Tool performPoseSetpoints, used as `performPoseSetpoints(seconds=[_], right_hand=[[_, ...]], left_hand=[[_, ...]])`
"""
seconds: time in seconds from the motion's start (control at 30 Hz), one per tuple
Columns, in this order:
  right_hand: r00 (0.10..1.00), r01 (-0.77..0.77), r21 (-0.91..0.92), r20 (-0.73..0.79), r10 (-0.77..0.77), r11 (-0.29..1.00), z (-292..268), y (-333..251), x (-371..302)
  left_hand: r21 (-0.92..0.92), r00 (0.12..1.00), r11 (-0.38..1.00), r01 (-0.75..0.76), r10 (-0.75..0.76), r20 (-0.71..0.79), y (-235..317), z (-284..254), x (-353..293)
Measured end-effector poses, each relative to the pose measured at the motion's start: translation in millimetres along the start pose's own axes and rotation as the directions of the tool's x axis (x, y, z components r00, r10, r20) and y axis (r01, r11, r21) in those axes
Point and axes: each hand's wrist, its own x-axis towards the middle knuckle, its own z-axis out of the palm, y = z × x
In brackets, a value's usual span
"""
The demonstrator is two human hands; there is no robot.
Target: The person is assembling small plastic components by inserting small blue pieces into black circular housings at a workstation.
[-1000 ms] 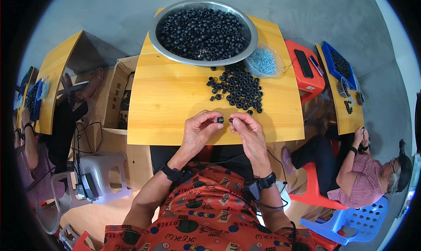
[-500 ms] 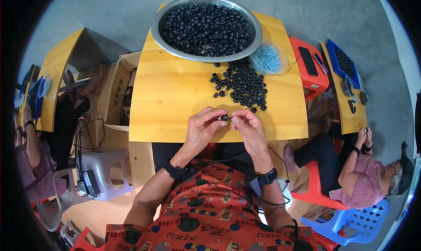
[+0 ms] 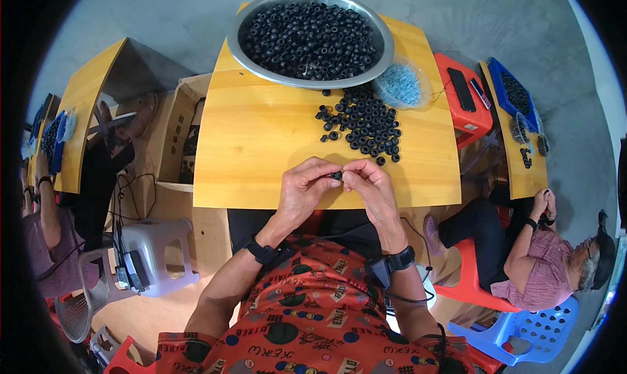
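Between my two hands, over the near part of the yellow table [image 3: 248,152], is a small black ring-shaped part [image 3: 336,175]. My left hand [image 3: 305,186] pinches it between thumb and forefinger. My right hand [image 3: 369,186] is closed in a pinch right against its right side; whatever its fingertips hold is hidden. Just beyond my hands lies a loose pile of black ring-shaped parts [image 3: 371,127]. Behind the pile stands a wide metal bowl [image 3: 234,47] full of the same black parts. A clear round tub [image 3: 426,94] of small light-blue pieces sits beside the bowl.
A red stool [image 3: 473,116] with a dark phone [image 3: 461,90] on it stands right of the table. Co-workers sit at yellow tables on both sides, one on the right with a blue tray [image 3: 534,116]. An open cardboard box [image 3: 171,145] and a grey stool [image 3: 157,256] are at left.
My right fingertips have come in closer against the black part, which shows less between my hands. The view has shifted slightly.
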Motion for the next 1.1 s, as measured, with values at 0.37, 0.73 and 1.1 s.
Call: performPoseSetpoints(seconds=[0.37, 0.73, 1.1], right_hand=[[0.984, -0.116, 0.046, 0.138, 0.109, 0.992, -10.5, -3.8, 11.8], [0.951, -0.151, -0.075, 0.263, 0.166, 0.986, -26.6, -11.7, 15.9], [0.951, -0.137, -0.096, 0.266, 0.158, 0.986, -18.9, -16.7, 10.4]], left_hand=[[0.066, 1.0, 0.998, -0.012, 0.014, -0.024, 3.6, 2.4, -1.3], [0.185, 0.987, 0.97, -0.156, 0.147, 0.061, 3.2, 1.9, 0.2], [0.168, 0.98, 0.966, -0.198, 0.2, 0.005, 1.6, 9.4, -1.6]])
